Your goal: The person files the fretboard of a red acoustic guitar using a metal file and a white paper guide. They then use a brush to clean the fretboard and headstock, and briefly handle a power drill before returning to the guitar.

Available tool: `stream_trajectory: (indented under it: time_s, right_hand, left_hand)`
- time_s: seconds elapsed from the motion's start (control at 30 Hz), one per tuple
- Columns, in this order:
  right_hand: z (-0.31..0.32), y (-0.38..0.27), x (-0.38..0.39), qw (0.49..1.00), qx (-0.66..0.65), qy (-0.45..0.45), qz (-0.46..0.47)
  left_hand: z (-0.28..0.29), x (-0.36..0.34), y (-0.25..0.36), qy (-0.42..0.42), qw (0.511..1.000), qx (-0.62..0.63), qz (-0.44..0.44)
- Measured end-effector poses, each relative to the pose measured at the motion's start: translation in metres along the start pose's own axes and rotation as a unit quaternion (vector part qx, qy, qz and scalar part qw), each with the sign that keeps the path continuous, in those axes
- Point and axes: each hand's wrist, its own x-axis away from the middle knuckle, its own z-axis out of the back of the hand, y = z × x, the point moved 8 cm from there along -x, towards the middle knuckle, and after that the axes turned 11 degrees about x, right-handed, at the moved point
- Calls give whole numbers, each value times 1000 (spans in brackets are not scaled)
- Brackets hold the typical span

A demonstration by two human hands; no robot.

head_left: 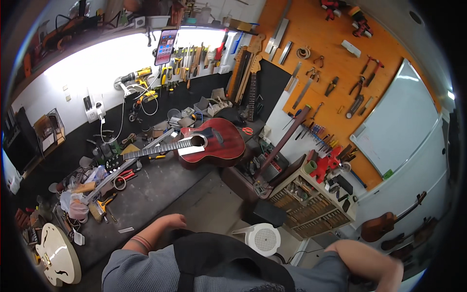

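My left hand (pixel 176 221) is at the front of my dark apron (pixel 214 250), near the workbench's front edge. Its fingers are turned away and I cannot make out whether it holds anything. My right arm (pixel 369 258) bends out to the side, and its hand is out of the picture. On the dark workbench (pixel 151 199) ahead lies a red acoustic guitar (pixel 226 146), its neck pointing left. A white sheet (pixel 190 150) lies on its body by the soundhole. Neither hand touches the guitar.
Pliers with red handles (pixel 127 175), a brush (pixel 101 207) and piled clutter cover the bench's left side. A cream guitar body (pixel 61 255) stands at the near left. A white stool (pixel 263 239) and a drawer cabinet (pixel 311 204) stand at the right. Tools hang on the orange board (pixel 335 63).
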Motion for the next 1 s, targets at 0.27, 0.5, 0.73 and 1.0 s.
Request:
stream_trajectory:
  time_s: [0.27,0.5,0.73,1.0]
  right_hand:
    - [-80,569,261,674,-34,496,-545]
    - [-323,706,232,652,-278,251,-659]
    - [-238,835,198,769,-102,251,-579]
    - [-157,1003,121,885,41,141,-442]
  left_hand:
    - [91,-45,29,153,972,176,-29]
    - [147,-17,-7,152,964,214,27]
    - [197,3,-59,285,923,243,87]
    - [229,-10,-65,446,807,368,120]
